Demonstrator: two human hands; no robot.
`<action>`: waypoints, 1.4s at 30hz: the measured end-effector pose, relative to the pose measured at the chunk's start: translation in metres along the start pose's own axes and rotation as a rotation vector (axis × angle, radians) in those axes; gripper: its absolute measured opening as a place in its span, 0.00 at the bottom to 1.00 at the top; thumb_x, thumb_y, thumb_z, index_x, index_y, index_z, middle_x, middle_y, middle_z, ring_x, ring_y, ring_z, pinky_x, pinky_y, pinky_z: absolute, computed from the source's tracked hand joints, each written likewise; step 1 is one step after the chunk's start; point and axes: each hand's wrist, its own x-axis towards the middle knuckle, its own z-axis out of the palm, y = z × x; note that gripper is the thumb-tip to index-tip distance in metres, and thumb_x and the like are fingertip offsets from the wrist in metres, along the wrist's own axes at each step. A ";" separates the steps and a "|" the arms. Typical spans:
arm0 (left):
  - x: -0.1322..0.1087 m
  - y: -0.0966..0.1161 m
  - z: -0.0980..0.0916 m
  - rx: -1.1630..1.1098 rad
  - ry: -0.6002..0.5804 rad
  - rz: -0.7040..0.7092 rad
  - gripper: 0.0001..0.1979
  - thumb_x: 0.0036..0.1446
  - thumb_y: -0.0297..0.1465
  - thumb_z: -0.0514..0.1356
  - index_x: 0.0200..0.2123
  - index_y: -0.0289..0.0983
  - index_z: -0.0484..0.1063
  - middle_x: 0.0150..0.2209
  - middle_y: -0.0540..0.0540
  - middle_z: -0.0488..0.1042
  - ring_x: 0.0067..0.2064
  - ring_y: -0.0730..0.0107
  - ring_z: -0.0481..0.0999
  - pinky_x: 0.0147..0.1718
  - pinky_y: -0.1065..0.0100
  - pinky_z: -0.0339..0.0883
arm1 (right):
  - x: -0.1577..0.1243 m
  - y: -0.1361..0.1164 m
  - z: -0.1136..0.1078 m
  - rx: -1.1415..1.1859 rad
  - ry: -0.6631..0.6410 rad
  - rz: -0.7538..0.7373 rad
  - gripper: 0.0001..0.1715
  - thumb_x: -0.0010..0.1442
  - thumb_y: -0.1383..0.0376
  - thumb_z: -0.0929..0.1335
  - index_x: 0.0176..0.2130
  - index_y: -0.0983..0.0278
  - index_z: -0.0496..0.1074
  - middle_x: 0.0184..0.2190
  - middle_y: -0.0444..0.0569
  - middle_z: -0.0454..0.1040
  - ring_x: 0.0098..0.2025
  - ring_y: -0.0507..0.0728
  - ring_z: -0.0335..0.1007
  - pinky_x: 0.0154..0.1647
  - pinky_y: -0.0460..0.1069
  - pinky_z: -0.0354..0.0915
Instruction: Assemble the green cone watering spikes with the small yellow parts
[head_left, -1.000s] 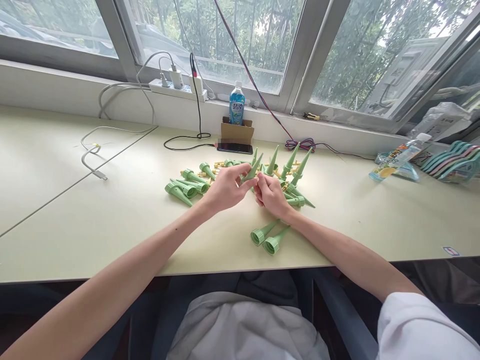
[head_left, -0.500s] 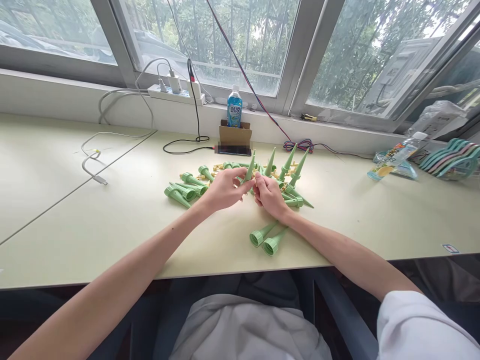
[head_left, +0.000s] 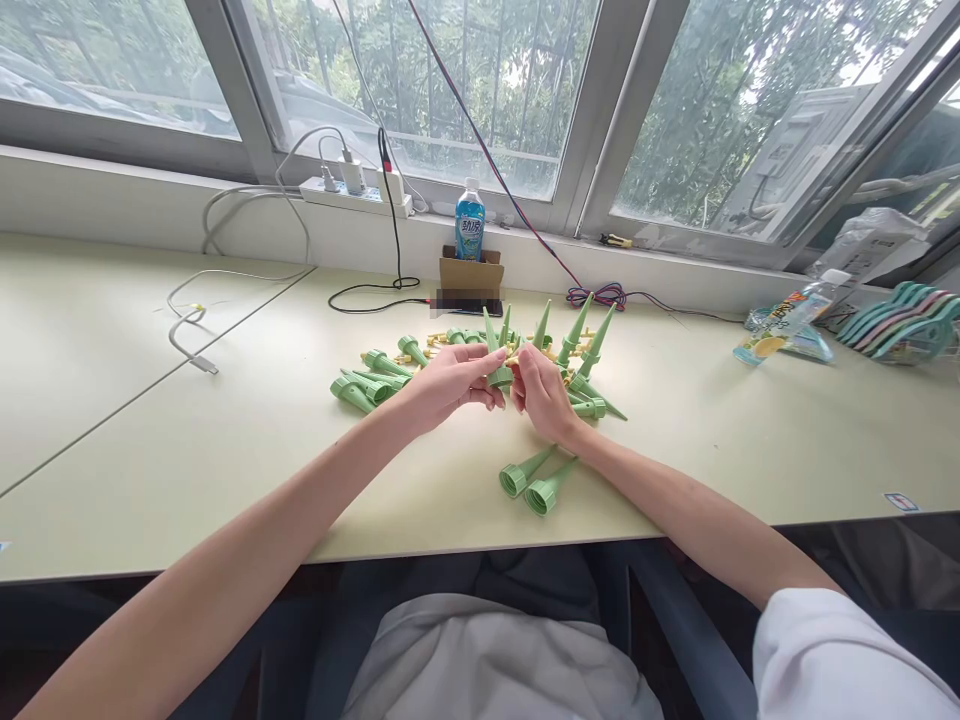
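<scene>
My left hand is closed round a green plastic watering spike, its pointed end up and its wide ribbed cap end down. Right beside it, my right hand has thumb and fingers pinched at a small yellow piece, mostly hidden by the fingertips, against the spike's side. Behind the hands, several green spikes stand upright, among them a tall one. More spikes lie to the left, such as a capped one, with small yellow valves among the pile. Two loose spikes, one in front, lie below my right wrist.
A phone and a cardboard box with a blue bottle stand at the back. A white cable lies left, and bundled wire behind the spikes. At right are a drink bottle and hangers.
The spike in my left hand has tilted, so its cap end now shows below my thumb. My right hand stays pinched close beside it. The view has shifted slightly.
</scene>
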 end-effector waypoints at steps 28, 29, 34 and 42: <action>0.001 -0.025 -0.002 1.028 0.085 0.619 0.11 0.64 0.36 0.53 0.30 0.38 0.65 0.31 0.48 0.66 0.28 0.74 0.62 0.27 0.71 0.58 | 0.003 0.007 -0.001 0.058 0.036 0.115 0.39 0.63 0.40 0.60 0.13 0.62 0.53 0.08 0.41 0.54 0.12 0.47 0.52 0.14 0.46 0.49; 0.002 -0.025 -0.002 1.024 0.094 0.619 0.11 0.64 0.36 0.53 0.30 0.38 0.64 0.30 0.48 0.66 0.28 0.74 0.63 0.28 0.71 0.58 | 0.003 0.007 0.000 0.073 0.041 0.112 0.39 0.63 0.41 0.60 0.13 0.62 0.53 0.09 0.40 0.54 0.12 0.47 0.52 0.14 0.46 0.49; 0.001 -0.023 0.004 0.933 0.170 0.537 0.15 0.61 0.38 0.56 0.25 0.38 0.59 0.25 0.51 0.64 0.26 0.73 0.64 0.27 0.70 0.59 | 0.003 0.008 0.003 0.116 0.035 0.114 0.38 0.63 0.39 0.59 0.15 0.61 0.53 0.09 0.40 0.55 0.11 0.48 0.53 0.14 0.46 0.50; -0.004 -0.009 0.011 0.398 0.144 0.293 0.20 0.57 0.46 0.60 0.25 0.37 0.61 0.27 0.49 0.69 0.22 0.73 0.72 0.20 0.70 0.65 | 0.001 0.005 0.001 -0.070 -0.020 -0.017 0.36 0.67 0.41 0.52 0.22 0.62 0.59 0.14 0.41 0.62 0.17 0.49 0.58 0.22 0.46 0.57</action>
